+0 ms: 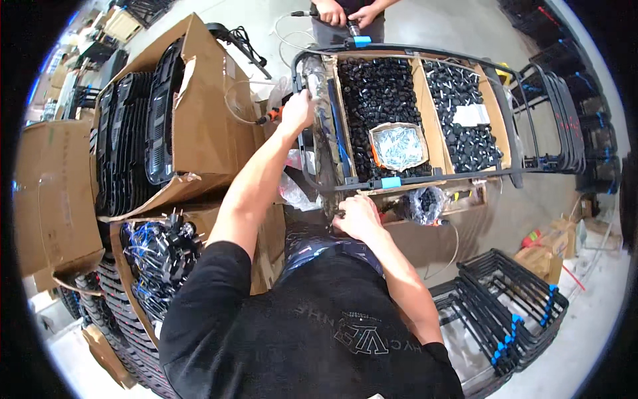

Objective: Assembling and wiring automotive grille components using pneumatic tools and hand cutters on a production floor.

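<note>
A black tubular metal frame (458, 174) with blue pieces on its bars lies across a wooden parts tray. My left hand (297, 113) is closed around the frame's left end. Beside that hand is an orange and black tool (271, 116) with a thin hose. My right hand (359, 217) is closed near the tray's near edge, below the frame's near bar. A small dark thing shows at its fingertips, too little of it to name. In the tray are black plastic caps (379, 86), a small box of silver screws (399, 147) and black knobs with studs (458, 86).
Across the tray, another person's hands (349, 14) hold a power tool at the far bar. Left stands a cardboard box (212, 113) of black panels, with a box of wired parts (163, 259) below. Stacked black frames (505, 312) stand at lower right, more frames (561, 123) at right.
</note>
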A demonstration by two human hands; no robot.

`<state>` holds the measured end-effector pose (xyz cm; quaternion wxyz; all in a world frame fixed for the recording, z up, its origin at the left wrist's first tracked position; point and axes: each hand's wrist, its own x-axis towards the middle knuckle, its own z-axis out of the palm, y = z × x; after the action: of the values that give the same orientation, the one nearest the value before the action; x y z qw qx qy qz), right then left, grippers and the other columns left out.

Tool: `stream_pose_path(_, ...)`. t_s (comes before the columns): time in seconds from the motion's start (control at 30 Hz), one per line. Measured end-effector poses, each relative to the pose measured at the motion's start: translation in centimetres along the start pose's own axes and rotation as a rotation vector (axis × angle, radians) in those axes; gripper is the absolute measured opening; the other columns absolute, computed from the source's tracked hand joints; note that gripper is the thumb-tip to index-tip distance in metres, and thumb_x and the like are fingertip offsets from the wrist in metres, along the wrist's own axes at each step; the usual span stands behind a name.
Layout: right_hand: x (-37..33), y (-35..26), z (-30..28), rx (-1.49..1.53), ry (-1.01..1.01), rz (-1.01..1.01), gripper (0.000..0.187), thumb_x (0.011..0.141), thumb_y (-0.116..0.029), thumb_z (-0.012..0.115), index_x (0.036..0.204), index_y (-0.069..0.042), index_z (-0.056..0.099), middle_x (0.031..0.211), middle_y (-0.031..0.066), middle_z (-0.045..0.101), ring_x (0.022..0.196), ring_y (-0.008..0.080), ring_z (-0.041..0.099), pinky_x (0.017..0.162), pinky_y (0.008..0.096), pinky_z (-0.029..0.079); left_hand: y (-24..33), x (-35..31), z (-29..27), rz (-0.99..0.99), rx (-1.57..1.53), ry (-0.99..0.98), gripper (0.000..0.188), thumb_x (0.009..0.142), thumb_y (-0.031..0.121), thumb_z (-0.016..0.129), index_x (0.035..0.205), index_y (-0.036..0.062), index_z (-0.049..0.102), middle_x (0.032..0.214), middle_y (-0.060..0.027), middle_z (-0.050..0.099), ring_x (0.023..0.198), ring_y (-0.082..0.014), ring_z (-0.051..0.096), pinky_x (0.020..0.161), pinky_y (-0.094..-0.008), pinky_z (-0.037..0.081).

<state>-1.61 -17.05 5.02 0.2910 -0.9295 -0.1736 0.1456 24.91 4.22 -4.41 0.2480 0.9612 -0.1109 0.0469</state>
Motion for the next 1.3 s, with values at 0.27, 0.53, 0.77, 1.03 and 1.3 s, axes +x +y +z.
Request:
stream_pose_path(0.27,2.7,1.6,-3.4,0.141,-0.055,-0.135,0.029,0.064,-0.029,0.071,0.076,-0.002,0.07,0.079,0.0182,0.066,0.08,0.0367,0.064,0.077,0.0445,0.052,9.0,-18.3,-3.0,-0.386,-0.148,-0.627,0.042,0.09,0.041,0.058,0.079,0.0029,0.072,0.074,-0.0168,0.069,0.07,-0.0239,0.068,0.067,-0.0391,0.054)
stream_pose_path(0.53,1.7,4.6,-4.0,0.368,-0.069,-0.254,0.024,0.074,-0.025,0.073,0.084,-0.003,0.069,0.075,0.0108,0.065,0.078,0.0257,0.065,0.072,0.0364,0.053,11.9,-23.5,2.2,-0.903,-1.074,-0.488,0.033,0.092,0.03,0.063,0.084,-0.0011,0.071,0.064,-0.0066,0.061,0.055,-0.0164,0.055,0.053,-0.0322,0.046)
stream_pose_path(0.77,-7.2,22.4,2.3,0.485,0.16,0.292,0.016,0.086,-0.015,0.065,0.096,-0.004,0.07,0.087,0.0157,0.071,0.082,0.029,0.07,0.077,0.0369,0.054,15.7,-23.7,3.5,-1.058,-0.847,-0.182,0.026,0.094,0.023,0.062,0.092,-0.0017,0.071,0.066,-0.0029,0.059,0.053,-0.0126,0.049,0.049,-0.0299,0.04)
stream_pose_path(1.03,-9.1,39.5,11.4,-0.118,0.134,0.637,0.018,0.079,-0.02,0.066,0.088,-0.005,0.068,0.091,0.0235,0.069,0.089,0.0388,0.068,0.08,0.0469,0.052,16.7,-23.5,3.3,-1.103,-0.812,-0.106,0.026,0.094,0.022,0.063,0.099,-0.0017,0.071,0.07,-0.0031,0.06,0.052,-0.012,0.046,0.047,-0.0301,0.037)
stream_pose_path(1.3,-8.1,38.0,8.5,-0.18,0.088,0.566,0.031,0.078,-0.021,0.068,0.106,-0.008,0.062,0.098,0.0233,0.069,0.095,0.0407,0.065,0.083,0.0523,0.051,17.5,-23.4,2.6,-1.233,-0.816,-0.045,0.026,0.094,0.023,0.064,0.104,-0.0012,0.068,0.071,-0.0007,0.06,0.049,-0.0099,0.041,0.045,-0.0284,0.032)
